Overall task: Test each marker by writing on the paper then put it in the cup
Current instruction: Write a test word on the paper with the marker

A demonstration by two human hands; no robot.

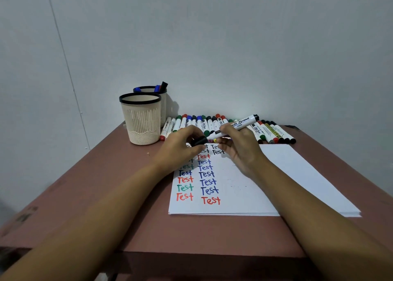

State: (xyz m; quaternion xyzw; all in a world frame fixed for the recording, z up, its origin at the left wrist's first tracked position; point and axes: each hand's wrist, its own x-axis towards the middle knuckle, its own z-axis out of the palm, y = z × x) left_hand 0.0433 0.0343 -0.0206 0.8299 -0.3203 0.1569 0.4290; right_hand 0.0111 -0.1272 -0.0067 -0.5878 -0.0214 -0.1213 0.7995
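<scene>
Left hand point(180, 150) pinched a black plastic cap point(200, 141) above white paper point(255, 185). Right hand point(241, 150) gripped a white-barrelled marker point(240, 123), writing end facing it.

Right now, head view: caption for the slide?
Left hand holds a black cap, right hand a whiteboard marker, over paper of coloured Test words; marker row and two cups behind.

The left hand point(180, 149) and the right hand point(240, 148) are bare. Behind them, the left forearm point(110, 212) and the right forearm point(308, 208) are uncovered until the lower edge.
</scene>
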